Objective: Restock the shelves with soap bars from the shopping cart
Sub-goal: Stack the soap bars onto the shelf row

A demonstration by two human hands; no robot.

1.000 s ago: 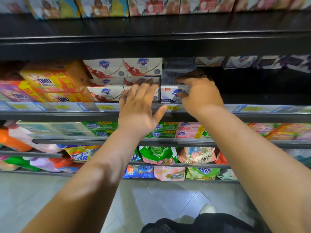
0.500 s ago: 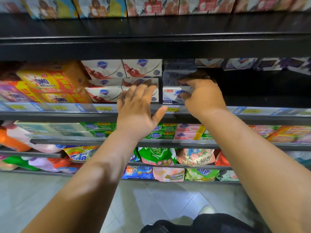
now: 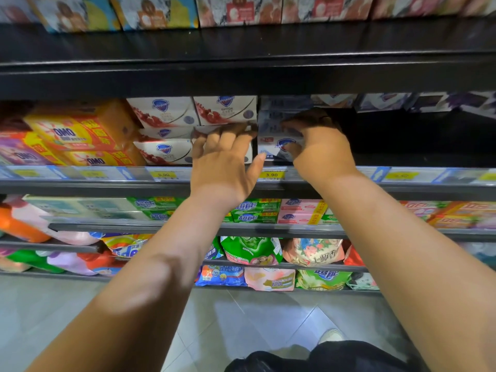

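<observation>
Both hands are up at the soap shelf (image 3: 80, 187). The left hand (image 3: 225, 167) is spread flat, fingers straight, with the fingertips resting against the front of the red-and-white soap boxes (image 3: 163, 114), which are stacked in 2 columns. Right beside those, the right hand (image 3: 322, 151) has its fingers curled round a blue-and-white soap box (image 3: 277, 147) sitting at the shelf's front edge. It's at the bottom of a stack of similar boxes, and the upper ones are kinda blurry. A yellow price tag (image 3: 271, 175) reading 3.90 is just below it. OMO packs (image 3: 72, 135) sit on the far left, and there are green packs (image 3: 255, 210) 1 shelf down.
</observation>
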